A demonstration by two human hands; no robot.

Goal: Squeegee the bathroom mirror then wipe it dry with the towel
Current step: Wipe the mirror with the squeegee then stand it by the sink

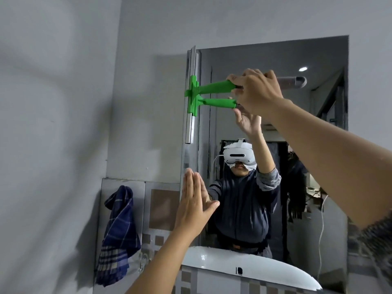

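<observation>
A right hand (257, 92) grips a green squeegee (196, 96) at the bathroom mirror's (275, 60) left edge; the left hand (194, 206) presses flat, fingers spread narrow, near a hanging plaid towel (118, 236).

Head-worn wide-angle view, close to the mirror, looking forward and slightly upward

The single camera sits at the person's head and faces the mirror (275, 145) on the wall from close by; both forearms reach into frame from the bottom and right edges. The wide lens bends the wall at the left and takes in the rim of the sink (254, 264) at the bottom. The mirror returns the camera's own position as a reflection; no second view shares the scene
</observation>
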